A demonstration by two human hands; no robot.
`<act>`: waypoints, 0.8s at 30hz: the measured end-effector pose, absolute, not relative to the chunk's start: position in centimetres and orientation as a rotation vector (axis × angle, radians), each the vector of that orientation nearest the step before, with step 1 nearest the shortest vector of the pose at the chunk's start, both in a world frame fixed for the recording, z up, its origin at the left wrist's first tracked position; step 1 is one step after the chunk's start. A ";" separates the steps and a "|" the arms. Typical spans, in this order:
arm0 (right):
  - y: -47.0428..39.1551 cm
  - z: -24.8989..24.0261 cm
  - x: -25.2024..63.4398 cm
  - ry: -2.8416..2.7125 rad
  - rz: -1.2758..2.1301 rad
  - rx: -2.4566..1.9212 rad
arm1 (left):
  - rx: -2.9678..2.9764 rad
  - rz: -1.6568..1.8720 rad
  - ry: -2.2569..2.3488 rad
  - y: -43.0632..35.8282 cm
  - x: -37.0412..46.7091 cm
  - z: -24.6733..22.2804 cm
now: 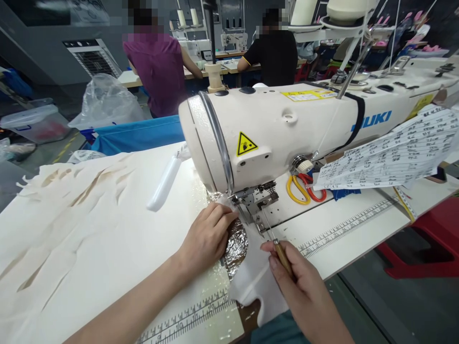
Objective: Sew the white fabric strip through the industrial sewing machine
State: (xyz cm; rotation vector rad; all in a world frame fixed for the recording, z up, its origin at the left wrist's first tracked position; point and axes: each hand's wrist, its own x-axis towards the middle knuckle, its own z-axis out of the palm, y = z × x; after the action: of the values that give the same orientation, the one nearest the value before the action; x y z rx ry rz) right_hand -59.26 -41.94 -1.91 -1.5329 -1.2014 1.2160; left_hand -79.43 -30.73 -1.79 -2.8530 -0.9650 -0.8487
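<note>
My left hand (210, 231) rests on the machine bed, left of the presser foot. Its curled fingers pinch the edge of a white fabric piece (256, 267). That fabric runs from under the needle area down over the table's front edge. In my right hand (303, 286) is an awl (283, 258) with a wooden handle, its thin metal shaft pointing up toward the presser foot (258, 222). The white sewing machine (265, 129) stands over both hands. Crinkled silvery film (236, 243) shows between my left hand and the fabric. The needle itself is hard to make out.
Cut white fabric pieces (68, 229) spread over the left side of the table. Yellow-handled and red-handled scissors (297, 190) lie behind the needle area. Handwritten sheets (390, 150) lean against the machine at right. A red stool (426, 239) stands below. Two people sit at machines beyond.
</note>
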 end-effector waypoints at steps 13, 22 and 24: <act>-40.1 -2.0 -60.1 -1.752 0.686 -1.434 | -2.754 -0.637 -0.984 -30.5 -79.0 -2.0; -40.3 -1.8 -60.6 -1.911 0.517 -1.261 | -2.761 -0.725 -1.014 -30.6 -79.0 -2.5; -40.4 -1.1 -61.0 -1.847 0.617 -1.194 | -2.787 -0.786 -1.037 -30.6 -78.9 -2.6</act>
State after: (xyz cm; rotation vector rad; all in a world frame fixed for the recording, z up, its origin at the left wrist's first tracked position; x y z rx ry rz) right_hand -61.03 -40.38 -1.07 -1.1938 -1.8473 0.6170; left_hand -78.89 -30.59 -2.63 -2.7868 -1.0371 -0.7862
